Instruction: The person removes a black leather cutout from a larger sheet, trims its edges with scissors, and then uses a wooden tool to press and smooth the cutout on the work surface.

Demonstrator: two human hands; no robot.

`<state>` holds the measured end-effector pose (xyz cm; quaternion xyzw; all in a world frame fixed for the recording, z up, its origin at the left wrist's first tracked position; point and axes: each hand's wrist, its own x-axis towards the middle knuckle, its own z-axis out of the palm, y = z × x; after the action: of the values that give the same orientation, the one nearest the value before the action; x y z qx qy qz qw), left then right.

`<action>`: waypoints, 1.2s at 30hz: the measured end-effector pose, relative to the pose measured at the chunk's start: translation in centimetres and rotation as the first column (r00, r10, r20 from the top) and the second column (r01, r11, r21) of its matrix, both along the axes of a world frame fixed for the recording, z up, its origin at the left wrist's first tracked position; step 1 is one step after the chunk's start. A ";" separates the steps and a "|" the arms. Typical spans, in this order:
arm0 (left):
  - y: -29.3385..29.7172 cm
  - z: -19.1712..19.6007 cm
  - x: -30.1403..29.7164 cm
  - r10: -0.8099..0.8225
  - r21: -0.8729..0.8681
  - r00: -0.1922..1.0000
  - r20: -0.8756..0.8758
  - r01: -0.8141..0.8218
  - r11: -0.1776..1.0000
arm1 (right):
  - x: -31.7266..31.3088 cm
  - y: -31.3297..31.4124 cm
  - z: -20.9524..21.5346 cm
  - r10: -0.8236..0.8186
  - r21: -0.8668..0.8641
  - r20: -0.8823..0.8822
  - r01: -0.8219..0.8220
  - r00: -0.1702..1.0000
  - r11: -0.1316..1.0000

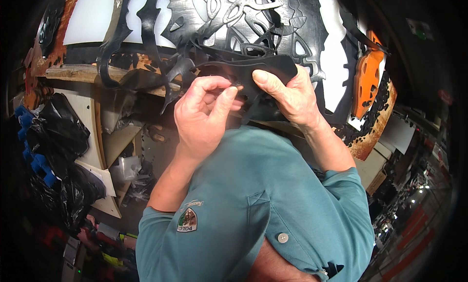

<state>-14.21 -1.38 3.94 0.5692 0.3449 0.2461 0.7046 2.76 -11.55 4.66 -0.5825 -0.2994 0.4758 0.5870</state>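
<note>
My right hand [297,97] grips a dark, flexible cut-out sheet piece [278,64] near its right end, the thumb pressed on top and the fingers hidden beneath. Close to the same piece, my left hand [202,114] is closed in a pinch, thumb tip against fingertip. Whatever lies between those tips is too small and dark to make out. Just beyond both hands, a tangle of black cut-out shapes and strips [243,11] covers part of the dark work surface. One curved black strip [183,67] hangs toward the front edge beside my left hand.
White sheets with wavy edges [90,19] lie at the far left, and another [333,53] at the right. An orange perforated piece [368,80] rests on the right edge among black scraps. Below left are black plastic bags [58,126] and a pale wooden shelf [114,145].
</note>
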 end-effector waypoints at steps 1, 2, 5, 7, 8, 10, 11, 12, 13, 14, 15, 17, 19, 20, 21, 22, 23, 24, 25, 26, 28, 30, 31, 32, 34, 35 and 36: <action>0.1 0.2 0.0 -0.014 0.008 1.000 -0.004 0.014 1.000 | 0.0 -0.1 0.2 -0.004 -0.017 0.042 0.005 0.999 1.000; 0.3 0.4 -0.1 -0.039 -0.001 0.998 -0.042 0.039 0.999 | 0.0 -0.2 0.4 0.003 -0.014 0.085 -0.002 0.996 1.000; 1.2 1.0 -0.3 -0.110 -0.139 0.987 -0.114 0.094 0.986 | 0.0 -0.2 0.5 0.026 0.027 0.185 -0.032 0.982 0.999; 1.8 1.2 -0.3 -0.144 -0.203 0.986 -0.079 0.126 0.971 | 0.0 0.0 0.3 0.041 0.107 0.210 -0.065 0.977 0.992; 1.9 1.1 -0.2 -0.154 -0.206 0.983 -0.103 0.130 0.970 | 0.0 0.0 0.2 0.031 0.095 0.175 -0.048 0.984 0.994; 1.9 0.9 -0.1 -0.154 -0.204 0.986 -0.056 0.139 0.969 | -0.2 0.2 0.0 0.005 0.089 0.084 -0.013 0.996 0.996; 1.8 0.7 0.0 -0.109 -0.181 0.992 -0.063 0.096 0.979 | -0.3 0.2 0.0 -0.022 0.079 0.059 0.018 0.998 0.997; 1.5 0.5 0.2 -0.065 -0.158 0.996 -0.068 0.054 0.986 | -0.6 0.2 0.0 -0.052 0.066 0.033 0.049 0.998 0.997; 1.2 0.4 0.2 -0.019 -0.134 0.997 -0.071 0.009 0.991 | -0.8 0.3 0.0 -0.097 0.082 -0.014 0.097 0.995 0.992; 0.9 0.2 0.2 -0.006 -0.086 0.997 -0.083 -0.001 0.996 | -0.7 0.2 0.0 -0.115 0.050 0.016 0.114 0.993 0.992; 0.8 0.1 0.1 0.015 -0.036 0.996 -0.093 -0.018 0.999 | -0.5 0.2 -0.1 -0.144 0.047 0.024 0.143 0.989 0.989; 0.9 0.0 -0.6 0.117 0.049 0.990 -0.075 -0.113 0.992 | 0.9 0.0 -0.6 -0.216 0.009 0.025 0.216 0.976 0.976; 2.1 -0.2 -2.0 0.248 0.114 0.967 -0.063 -0.240 0.964 | 4.6 -1.0 -0.9 -0.456 0.012 -0.007 0.456 0.890 0.890; 3.0 -0.3 -2.9 0.299 0.087 0.953 -0.053 -0.294 0.952 | 7.4 -1.5 -1.2 -0.633 0.006 0.000 0.633 0.774 0.774; 4.0 -0.6 -3.8 0.326 0.119 0.943 -0.066 -0.317 0.941 | 10.8 -2.3 -1.3 -0.692 0.066 -0.123 0.701 0.712 0.710; 4.9 -1.0 -4.6 0.391 0.136 0.915 -0.096 -0.377 0.916 | 14.2 -3.6 -1.2 -0.659 0.184 -0.233 0.698 0.715 0.692; 5.7 -1.5 -5.3 0.382 0.128 0.922 -0.060 -0.373 0.919 | 17.3 -5.0 -1.1 -0.747 0.169 -0.275 0.795 0.605 0.582; 6.4 -2.0 -5.8 0.398 0.108 0.916 -0.045 -0.392 0.914 | 20.6 -6.2 -0.6 -0.793 0.181 -0.322 0.856 0.516 0.483; 6.8 -2.4 -6.2 0.386 0.099 0.923 -0.016 -0.382 0.919 | 23.0 -7.9 0.2 -0.807 0.253 -0.277 0.850 0.521 0.462; 7.2 -2.8 -6.5 0.379 0.082 0.925 0.011 -0.379 0.922 | 25.0 -9.2 1.2 -0.783 0.340 -0.298 0.827 0.546 0.448; 7.5 -2.8 -6.5 0.346 0.072 0.938 -0.010 -0.345 0.936 | 27.0 -10.8 3.9 -0.762 0.470 -0.297 0.783 0.575 0.408; 7.3 -1.7 -6.5 0.311 0.044 0.942 -0.129 -0.307 0.951 | 25.9 -11.5 6.1 -0.771 0.611 -0.111 0.655 0.627 0.444; 7.0 -0.9 -6.4 0.343 0.104 0.914 -0.215 -0.328 0.939 | 24.5 -11.1 6.0 -0.913 0.632 0.114 0.680 0.393 0.372; 6.4 0.0 -6.3 0.317 0.142 0.931 -0.179 -0.294 0.945 | 22.3 -11.1 5.9 -0.915 0.537 0.323 0.750 0.241 0.387; 5.0 1.9 -6.0 0.304 0.155 0.949 -0.085 -0.289 0.945 | 17.9 -10.4 4.8 -0.774 0.525 0.605 0.637 0.186 0.564; 3.8 2.5 -5.7 0.150 0.154 0.982 -0.118 -0.132 0.979 | 15.9 -9.8 3.6 -0.678 0.526 0.711 0.498 0.186 0.689; 2.5 2.7 -5.2 -0.030 0.146 0.997 -0.068 0.040 0.988 | 14.1 -9.2 2.1 -0.569 0.493 0.805 0.344 0.167 0.799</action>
<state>-19.43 1.17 6.64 0.6336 0.3384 0.2398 0.6532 16.82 -20.75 6.80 -0.7452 -0.4331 -0.1785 0.4746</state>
